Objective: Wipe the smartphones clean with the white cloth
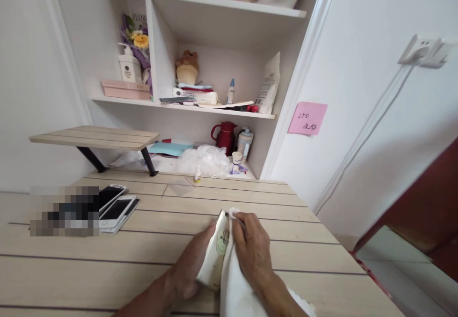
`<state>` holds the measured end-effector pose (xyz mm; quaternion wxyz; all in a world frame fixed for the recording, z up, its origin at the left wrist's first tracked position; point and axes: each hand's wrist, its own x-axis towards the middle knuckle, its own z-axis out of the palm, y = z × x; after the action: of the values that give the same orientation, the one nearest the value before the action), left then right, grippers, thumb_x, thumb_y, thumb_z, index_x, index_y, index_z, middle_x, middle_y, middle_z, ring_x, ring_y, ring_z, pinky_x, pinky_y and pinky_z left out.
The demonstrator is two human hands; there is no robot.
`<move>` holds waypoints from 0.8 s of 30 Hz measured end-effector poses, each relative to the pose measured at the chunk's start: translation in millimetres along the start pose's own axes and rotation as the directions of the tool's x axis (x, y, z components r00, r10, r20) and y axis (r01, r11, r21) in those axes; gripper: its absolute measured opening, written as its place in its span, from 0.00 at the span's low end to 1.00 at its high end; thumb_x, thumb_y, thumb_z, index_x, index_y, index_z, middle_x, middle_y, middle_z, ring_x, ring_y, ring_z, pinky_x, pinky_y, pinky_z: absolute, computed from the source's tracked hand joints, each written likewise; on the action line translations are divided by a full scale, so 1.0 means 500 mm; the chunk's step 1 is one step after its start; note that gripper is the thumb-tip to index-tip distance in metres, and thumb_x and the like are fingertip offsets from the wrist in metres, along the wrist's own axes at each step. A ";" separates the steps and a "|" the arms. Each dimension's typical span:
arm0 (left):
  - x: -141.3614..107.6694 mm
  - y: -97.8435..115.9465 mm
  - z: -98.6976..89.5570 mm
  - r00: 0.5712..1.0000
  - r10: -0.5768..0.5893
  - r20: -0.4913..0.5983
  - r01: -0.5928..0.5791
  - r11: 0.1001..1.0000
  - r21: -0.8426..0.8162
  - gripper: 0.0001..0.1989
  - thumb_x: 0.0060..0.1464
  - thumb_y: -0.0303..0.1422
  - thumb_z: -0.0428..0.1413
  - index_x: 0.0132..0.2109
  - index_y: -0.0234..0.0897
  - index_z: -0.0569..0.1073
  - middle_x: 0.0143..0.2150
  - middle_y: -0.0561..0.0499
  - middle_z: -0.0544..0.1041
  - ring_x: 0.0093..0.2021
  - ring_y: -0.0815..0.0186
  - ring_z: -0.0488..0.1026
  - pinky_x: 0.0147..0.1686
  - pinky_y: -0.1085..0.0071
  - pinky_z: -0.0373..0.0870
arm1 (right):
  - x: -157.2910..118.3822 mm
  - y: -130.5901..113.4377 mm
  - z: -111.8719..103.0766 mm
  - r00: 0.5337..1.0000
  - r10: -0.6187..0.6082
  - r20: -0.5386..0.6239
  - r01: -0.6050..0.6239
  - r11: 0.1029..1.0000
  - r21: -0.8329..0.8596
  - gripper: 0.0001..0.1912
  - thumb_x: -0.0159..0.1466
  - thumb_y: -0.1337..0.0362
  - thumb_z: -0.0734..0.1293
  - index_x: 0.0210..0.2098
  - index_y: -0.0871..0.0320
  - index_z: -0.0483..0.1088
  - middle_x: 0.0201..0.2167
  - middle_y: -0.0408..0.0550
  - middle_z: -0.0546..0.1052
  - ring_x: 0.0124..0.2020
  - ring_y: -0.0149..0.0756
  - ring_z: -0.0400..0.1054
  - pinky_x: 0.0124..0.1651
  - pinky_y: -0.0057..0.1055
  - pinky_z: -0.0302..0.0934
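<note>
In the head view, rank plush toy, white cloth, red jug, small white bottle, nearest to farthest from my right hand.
From the right hand:
1. White cloth: in its grip.
2. Small white bottle: ahead, left.
3. Red jug: farther back, ahead.
4. Plush toy: higher up, left of the jug.

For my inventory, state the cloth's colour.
The cloth is white, best seen in the head view.
</note>
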<state>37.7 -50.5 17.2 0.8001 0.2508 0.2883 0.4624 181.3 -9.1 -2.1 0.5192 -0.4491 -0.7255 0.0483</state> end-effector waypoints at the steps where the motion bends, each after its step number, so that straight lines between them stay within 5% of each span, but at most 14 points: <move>1: -0.001 -0.001 -0.002 1.000 0.013 0.001 -0.013 1.000 0.012 0.25 0.59 0.47 0.52 0.56 0.34 0.73 0.45 0.44 0.82 0.48 0.55 0.77 0.53 0.63 0.64 | 0.001 -0.001 0.000 1.000 -0.031 0.008 0.030 0.999 0.026 0.08 0.69 0.68 0.58 0.41 0.54 0.69 0.35 0.45 0.73 0.36 0.36 0.71 0.41 0.32 0.63; 4: -0.003 -0.002 -0.008 0.997 0.068 0.026 -0.069 0.996 0.059 0.25 0.60 0.46 0.52 0.56 0.34 0.73 0.47 0.44 0.81 0.51 0.55 0.75 0.56 0.63 0.61 | 0.002 0.000 0.002 0.996 -0.092 0.020 0.091 0.995 0.051 0.08 0.69 0.67 0.58 0.41 0.54 0.68 0.36 0.46 0.73 0.39 0.36 0.71 0.43 0.32 0.64; 10: -0.005 0.003 -0.004 0.996 0.085 -0.034 -0.080 0.987 0.138 0.26 0.57 0.50 0.53 0.51 0.34 0.76 0.45 0.44 0.82 0.54 0.54 0.73 0.61 0.61 0.56 | 0.007 0.006 0.004 0.997 -0.030 -0.078 0.031 0.999 0.018 0.06 0.68 0.66 0.60 0.41 0.55 0.69 0.34 0.46 0.73 0.35 0.37 0.71 0.40 0.34 0.65; 15: -0.023 0.021 0.016 0.936 0.340 -0.094 -0.317 0.928 0.199 0.10 0.53 0.37 0.60 0.38 0.36 0.80 0.44 0.46 0.82 0.59 0.56 0.67 0.64 0.68 0.51 | -0.017 -0.041 0.000 0.960 -0.253 0.116 0.236 0.961 0.144 0.13 0.69 0.68 0.60 0.50 0.54 0.70 0.39 0.50 0.72 0.40 0.38 0.70 0.44 0.35 0.68; 18: -0.028 0.019 0.009 0.913 0.403 -0.067 -0.375 0.892 0.251 0.08 0.51 0.29 0.61 0.40 0.38 0.80 0.46 0.49 0.81 0.60 0.57 0.65 0.63 0.70 0.51 | -0.030 -0.059 -0.008 0.947 -0.274 0.166 0.258 0.959 0.116 0.22 0.66 0.67 0.63 0.59 0.54 0.65 0.45 0.54 0.70 0.43 0.42 0.70 0.43 0.37 0.70; 24: 0.001 -0.004 -0.015 0.960 0.275 -0.054 -0.264 0.952 0.158 0.13 0.57 0.37 0.57 0.44 0.35 0.79 0.41 0.47 0.81 0.52 0.56 0.72 0.57 0.67 0.60 | -0.020 -0.019 -0.019 0.978 -0.182 0.102 0.177 0.983 0.059 0.21 0.68 0.70 0.57 0.57 0.52 0.68 0.39 0.51 0.69 0.39 0.38 0.69 0.40 0.34 0.69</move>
<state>33.7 -50.1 10.2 0.6970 0.3293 0.3153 0.5534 184.0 -25.3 0.4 0.4929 -0.3657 -0.7883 0.0432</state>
